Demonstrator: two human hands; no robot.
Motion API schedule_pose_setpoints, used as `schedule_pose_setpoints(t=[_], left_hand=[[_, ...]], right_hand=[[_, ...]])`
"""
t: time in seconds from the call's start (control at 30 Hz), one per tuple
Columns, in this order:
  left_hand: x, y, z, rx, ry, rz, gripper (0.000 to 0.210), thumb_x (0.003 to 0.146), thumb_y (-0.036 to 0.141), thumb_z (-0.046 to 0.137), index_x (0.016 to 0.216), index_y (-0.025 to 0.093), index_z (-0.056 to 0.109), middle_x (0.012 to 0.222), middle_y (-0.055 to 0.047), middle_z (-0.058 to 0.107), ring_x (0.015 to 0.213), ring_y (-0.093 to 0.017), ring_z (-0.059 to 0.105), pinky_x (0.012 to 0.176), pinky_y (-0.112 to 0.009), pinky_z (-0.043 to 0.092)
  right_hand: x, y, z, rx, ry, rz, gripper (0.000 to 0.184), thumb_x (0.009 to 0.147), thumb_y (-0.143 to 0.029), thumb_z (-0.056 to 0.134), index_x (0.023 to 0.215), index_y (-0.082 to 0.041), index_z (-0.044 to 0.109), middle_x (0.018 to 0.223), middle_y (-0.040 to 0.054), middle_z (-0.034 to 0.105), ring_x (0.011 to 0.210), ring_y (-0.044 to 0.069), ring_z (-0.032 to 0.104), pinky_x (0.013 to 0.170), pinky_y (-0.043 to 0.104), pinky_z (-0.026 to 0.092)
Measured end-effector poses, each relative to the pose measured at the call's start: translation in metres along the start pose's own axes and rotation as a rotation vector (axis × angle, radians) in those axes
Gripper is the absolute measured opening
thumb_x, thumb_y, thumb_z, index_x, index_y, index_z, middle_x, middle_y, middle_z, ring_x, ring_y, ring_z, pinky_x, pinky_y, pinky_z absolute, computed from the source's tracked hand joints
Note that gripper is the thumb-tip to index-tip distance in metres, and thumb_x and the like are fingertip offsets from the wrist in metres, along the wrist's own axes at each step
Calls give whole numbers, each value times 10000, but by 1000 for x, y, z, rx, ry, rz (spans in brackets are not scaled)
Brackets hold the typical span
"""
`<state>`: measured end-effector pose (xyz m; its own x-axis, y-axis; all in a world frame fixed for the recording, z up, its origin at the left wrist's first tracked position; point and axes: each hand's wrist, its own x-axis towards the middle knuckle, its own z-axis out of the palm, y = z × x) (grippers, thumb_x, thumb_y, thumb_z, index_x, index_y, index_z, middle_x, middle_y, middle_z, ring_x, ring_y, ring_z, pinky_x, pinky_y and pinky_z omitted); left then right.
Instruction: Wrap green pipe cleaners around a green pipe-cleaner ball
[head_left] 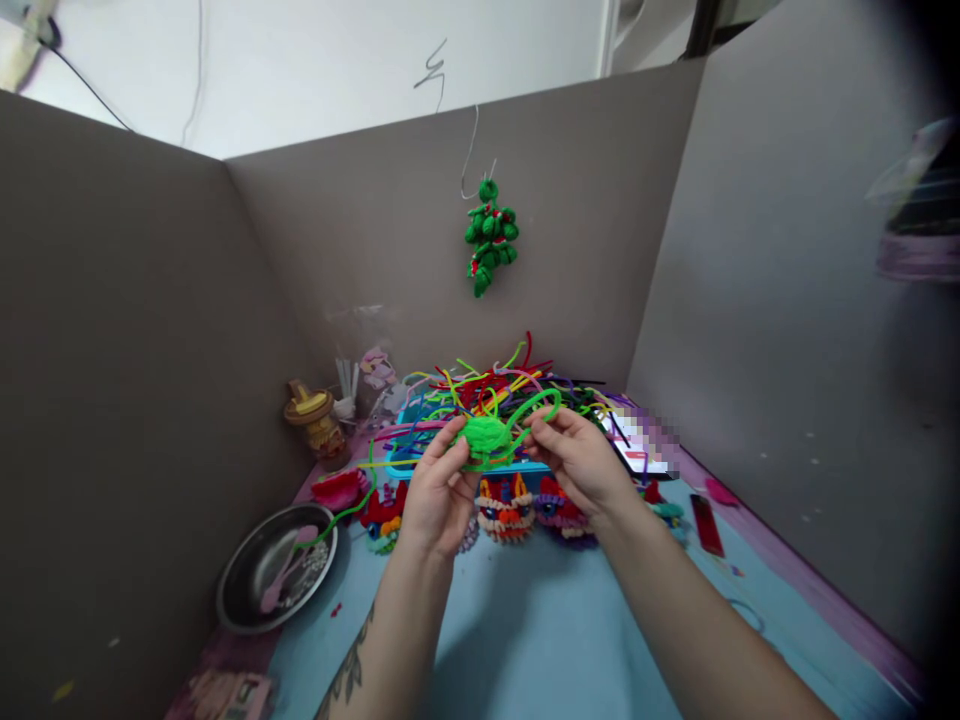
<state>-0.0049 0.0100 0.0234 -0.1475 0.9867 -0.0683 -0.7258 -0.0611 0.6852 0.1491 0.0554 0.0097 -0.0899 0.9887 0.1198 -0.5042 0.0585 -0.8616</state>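
Bright green pipe cleaners, coiled into a flat oval bundle, are held up in front of me. My left hand pinches the bundle's left side between thumb and fingers. On the right, my right hand pinches a green pipe cleaner loop that runs out from the bundle. Behind and below the hands stand several colourful fuzzy animal-face figures; an orange and cream one shows between my wrists, and a purple and red one is partly hidden by my right hand.
A blue tray heaped with loose pipe cleaners stands behind. At left are a metal bowl holding a pink spoon and white bits, and a brown jar. A lit screen lies right. Grey panels surround the table; a green ornament hangs ahead.
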Motion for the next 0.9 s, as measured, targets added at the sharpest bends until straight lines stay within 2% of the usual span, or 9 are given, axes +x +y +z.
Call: schedule_pose_setpoints(t=[0.27, 0.43, 0.6, 0.73, 0.9], left_hand=[[-2, 0, 2, -26, -2, -30, 284, 703, 72, 674, 971, 169, 679, 874, -37, 734, 732, -112, 692, 650, -175, 552], [-3, 1, 3, -90, -9, -70, 176, 779, 118, 611, 931, 144, 696, 872, -60, 739, 716, -117, 691, 636, -181, 555], [-6, 1, 3, -53, -93, -20, 354, 718, 80, 649, 1059, 171, 681, 921, -55, 744, 753, -124, 701, 680, -193, 564], [-4, -1, 0, -43, -73, -1, 408, 702, 68, 669, 1095, 178, 671, 875, -43, 746, 735, -122, 700, 672, -189, 562], [-2, -2, -3, -33, -81, -12, 430, 707, 94, 686, 1125, 190, 657, 901, -48, 744, 761, -133, 703, 678, -200, 563]], right_hand=[[-4, -5, 5, -11, 1, -47, 365, 494, -402, 873, 677, -189, 641, 615, -29, 623, 546, 107, 567, 525, 223, 467], [-5, -7, 6, 37, -3, -34, 361, 481, -384, 883, 671, -188, 648, 608, -34, 621, 534, 94, 559, 513, 208, 452], [-7, -8, 8, 42, 7, -30, 368, 476, -386, 883, 674, -190, 643, 587, -37, 614, 532, 97, 558, 513, 211, 454], [-7, -8, 8, 46, 9, -20, 367, 474, -380, 882, 671, -191, 636, 584, -36, 614, 525, 103, 557, 503, 218, 455], [-5, -5, 5, 65, -48, 26, 362, 497, -381, 878, 683, -193, 632, 566, -42, 609, 516, 87, 547, 504, 196, 444]])
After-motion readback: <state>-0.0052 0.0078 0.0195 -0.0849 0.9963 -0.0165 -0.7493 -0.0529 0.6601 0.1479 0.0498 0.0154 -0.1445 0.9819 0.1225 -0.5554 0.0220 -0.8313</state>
